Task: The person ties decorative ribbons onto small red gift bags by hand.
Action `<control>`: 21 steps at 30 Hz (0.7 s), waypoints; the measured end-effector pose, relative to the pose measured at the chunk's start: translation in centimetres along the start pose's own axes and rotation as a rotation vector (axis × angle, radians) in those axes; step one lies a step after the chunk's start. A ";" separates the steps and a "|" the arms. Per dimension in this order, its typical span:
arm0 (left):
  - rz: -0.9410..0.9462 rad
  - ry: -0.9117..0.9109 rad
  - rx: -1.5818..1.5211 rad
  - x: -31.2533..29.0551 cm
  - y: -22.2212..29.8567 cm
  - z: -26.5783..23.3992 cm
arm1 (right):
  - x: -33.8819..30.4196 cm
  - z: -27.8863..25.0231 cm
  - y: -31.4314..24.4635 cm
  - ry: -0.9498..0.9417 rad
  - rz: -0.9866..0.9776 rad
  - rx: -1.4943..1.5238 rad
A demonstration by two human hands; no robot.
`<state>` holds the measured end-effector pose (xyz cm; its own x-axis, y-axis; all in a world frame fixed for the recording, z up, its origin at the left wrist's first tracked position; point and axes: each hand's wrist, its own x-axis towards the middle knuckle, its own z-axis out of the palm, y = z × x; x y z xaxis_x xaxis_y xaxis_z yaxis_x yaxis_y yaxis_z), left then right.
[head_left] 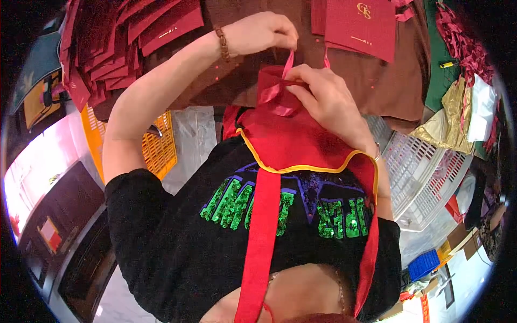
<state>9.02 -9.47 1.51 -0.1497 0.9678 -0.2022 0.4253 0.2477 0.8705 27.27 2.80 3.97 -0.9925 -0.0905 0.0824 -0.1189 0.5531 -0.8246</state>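
My left hand reaches over the table edge with its fingers closed in a pinch. A pink ribbon hangs from its fingertips. My right hand is closed at the upper edge of a small dark red paper bag, with thumb and forefinger pressed together there. The ribbon runs down to the bag, and a loose loop of it lies over the bag's front. What lies under the right fingers is partly hidden. The bag stands close to my chest, just above the red apron with yellow trim.
Many dark red bags lie overlapped at the table's left. More bags lie at the right on the brown cloth. Pink ribbons heap at the far right. An orange crate and a white crate stand below the table.
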 end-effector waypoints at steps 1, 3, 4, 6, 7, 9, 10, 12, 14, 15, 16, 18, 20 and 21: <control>-0.148 0.022 -0.152 0.1 -0.2 0.3 | 0.1 0.1 0.0 0.002 0.001 -0.001; -0.216 0.011 -0.392 0.4 -0.2 1.7 | 0.2 0.6 0.3 0.053 -0.035 -0.040; -0.283 -0.001 -0.633 0.6 0.2 2.4 | 0.3 0.7 0.5 0.057 -0.032 -0.043; -0.262 0.011 -0.671 0.9 1.2 3.3 | 0.4 1.0 0.7 0.025 -0.040 -0.094; -0.264 0.047 -0.608 1.1 1.6 3.5 | 0.4 1.0 0.7 0.026 -0.039 -0.096; -0.274 0.038 -0.409 2.1 2.6 3.7 | 0.4 0.9 0.5 0.012 -0.008 -0.106; -0.273 0.032 -0.407 2.5 2.6 3.9 | 0.4 0.8 0.6 0.017 -0.005 -0.105; -0.156 -0.056 -0.233 3.7 2.0 4.0 | 0.4 0.6 0.9 0.084 -0.085 -0.079; -0.132 -0.060 -0.278 3.5 1.0 4.0 | -0.1 0.5 0.5 0.281 -0.134 -0.111; -0.143 -0.014 -0.294 2.9 0.5 4.0 | -0.4 0.2 0.5 0.482 -0.182 -0.135; -0.165 0.031 -0.306 2.6 0.7 4.0 | -1.3 0.5 1.8 0.642 -0.100 -0.109; -0.212 0.062 -0.365 2.6 1.1 4.4 | -2.7 1.7 3.0 0.799 0.241 0.794; -0.230 0.024 -0.506 2.6 1.5 3.9 | -3.9 2.0 3.5 0.668 0.325 1.045; -0.203 -0.001 -0.420 2.5 1.3 3.8 | -4.2 2.8 3.9 0.450 0.425 1.025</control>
<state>12.53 -6.57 0.41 -0.1910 0.9019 -0.3874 -0.0112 0.3926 0.9196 31.10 3.04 -1.12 -0.8921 0.3510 -0.2846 0.0964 -0.4676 -0.8787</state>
